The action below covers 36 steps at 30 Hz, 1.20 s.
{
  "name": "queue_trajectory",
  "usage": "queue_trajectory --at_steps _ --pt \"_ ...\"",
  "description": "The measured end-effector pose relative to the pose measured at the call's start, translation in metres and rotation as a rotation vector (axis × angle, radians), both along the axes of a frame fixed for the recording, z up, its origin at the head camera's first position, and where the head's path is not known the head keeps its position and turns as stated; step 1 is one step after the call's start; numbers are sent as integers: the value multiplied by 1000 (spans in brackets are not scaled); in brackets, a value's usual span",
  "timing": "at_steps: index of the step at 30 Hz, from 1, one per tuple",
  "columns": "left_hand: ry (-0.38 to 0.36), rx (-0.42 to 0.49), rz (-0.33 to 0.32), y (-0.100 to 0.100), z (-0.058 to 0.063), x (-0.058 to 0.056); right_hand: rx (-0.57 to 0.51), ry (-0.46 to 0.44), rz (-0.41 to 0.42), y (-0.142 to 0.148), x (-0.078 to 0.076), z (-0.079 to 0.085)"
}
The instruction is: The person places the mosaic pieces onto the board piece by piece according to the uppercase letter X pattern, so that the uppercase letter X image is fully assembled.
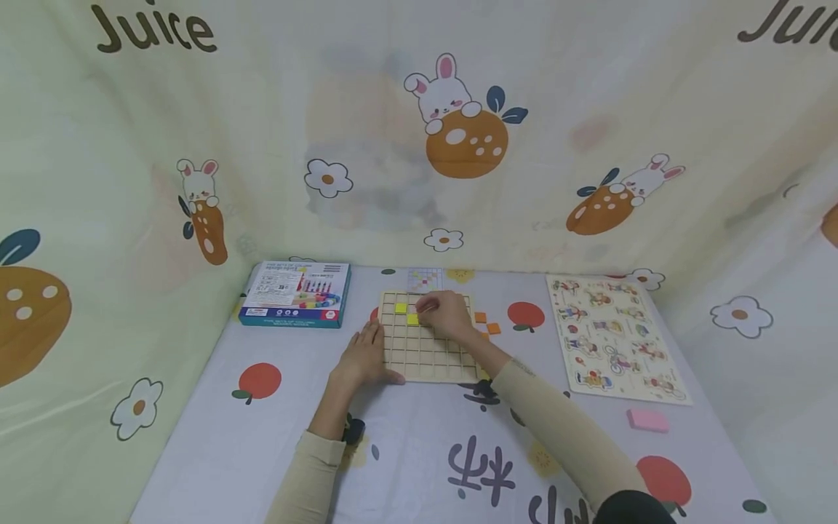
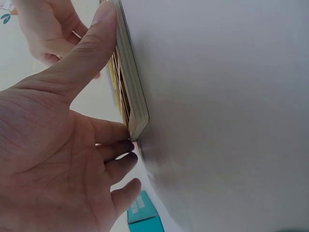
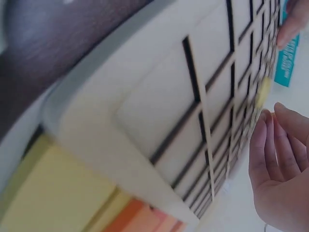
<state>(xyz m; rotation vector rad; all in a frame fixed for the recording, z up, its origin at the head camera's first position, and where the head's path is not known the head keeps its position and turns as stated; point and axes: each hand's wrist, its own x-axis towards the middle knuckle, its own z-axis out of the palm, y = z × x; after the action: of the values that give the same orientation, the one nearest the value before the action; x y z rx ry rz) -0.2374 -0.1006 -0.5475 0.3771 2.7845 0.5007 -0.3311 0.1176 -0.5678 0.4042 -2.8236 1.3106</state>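
A wooden grid board (image 1: 428,356) lies on the table, with yellow square tiles (image 1: 401,308) in cells near its far left corner. My left hand (image 1: 364,355) steadies its near left corner. In the left wrist view the thumb (image 2: 82,60) lies along one edge, and the relaxed fingers touch the adjoining side. Over the far part of the board, my right hand (image 1: 447,314) pinches a small tile between thumb and fingertips. The tile is mostly hidden; a hint of orange shows at the fingertips (image 3: 282,118) in the right wrist view.
Several loose orange tiles (image 1: 493,328) lie beyond the board's right edge. A teal and white box (image 1: 294,295) sits at back left. On the right are a picture puzzle board (image 1: 618,338) and a pink block (image 1: 648,420). A patterned cloth (image 1: 262,145) hangs behind the table.
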Motion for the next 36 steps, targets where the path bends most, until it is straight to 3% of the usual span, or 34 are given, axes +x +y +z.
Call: queue_trajectory --at_steps 10,15,27,36 --pt "-17 -7 26 -1 0 -1 -45 54 -28 25 18 32" --pt "-12 -2 21 -3 1 1 -43 82 -58 41 31 40" --pt "-21 21 38 0 -2 1 1 27 -150 83 60 32" --pt "-22 7 19 2 -1 1 92 -20 -115 109 75 17"
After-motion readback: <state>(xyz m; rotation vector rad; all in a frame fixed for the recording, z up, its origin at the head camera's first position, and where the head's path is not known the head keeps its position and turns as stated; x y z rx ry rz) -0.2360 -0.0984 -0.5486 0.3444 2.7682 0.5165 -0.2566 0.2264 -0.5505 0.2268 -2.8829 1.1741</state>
